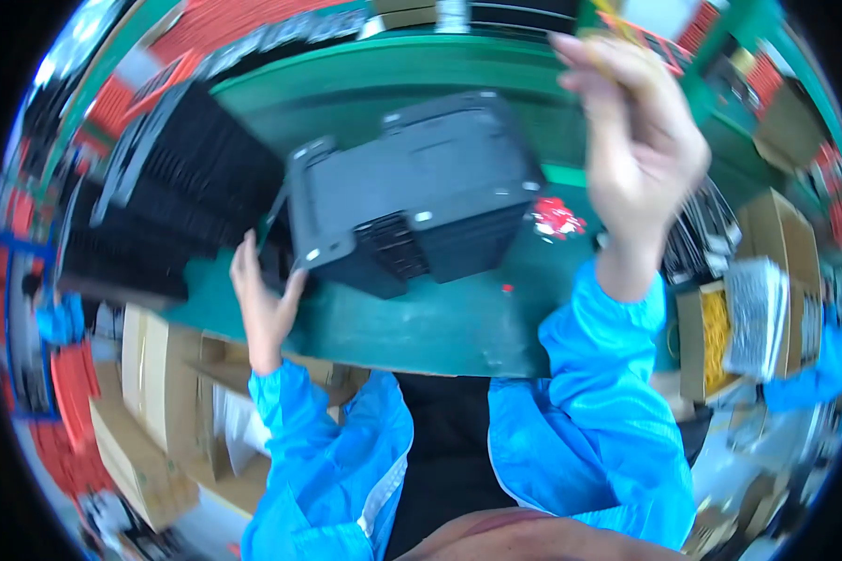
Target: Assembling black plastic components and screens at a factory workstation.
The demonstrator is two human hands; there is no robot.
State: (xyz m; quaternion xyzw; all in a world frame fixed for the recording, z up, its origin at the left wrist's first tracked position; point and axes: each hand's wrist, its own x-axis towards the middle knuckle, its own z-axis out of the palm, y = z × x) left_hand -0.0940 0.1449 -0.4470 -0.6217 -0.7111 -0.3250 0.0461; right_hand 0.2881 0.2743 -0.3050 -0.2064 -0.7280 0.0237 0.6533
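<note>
In front of me on the green table (505,327) sits a thick stack of black plastic panels (393,192), notched at its near and far sides, with bright spots at its corners. My left hand (267,304) grips its near left corner, thumb apart from the fingers and dark plastic between them. Raised over the table's right side is my right hand (641,140), blurred, its fingertips pinched together. A yellowish trace shows at those fingers, too smeared to name. Small red and white pieces (557,219) lie in a heap right of the stack.
More black panels (192,168) stand stacked at the left. On the right are dark flat parts (702,234), a carton of yellow pieces (716,337) and a bundle of pale sheets (756,318). Open cardboard boxes (150,374) stand below the table's left edge. Red-framed bins line the back.
</note>
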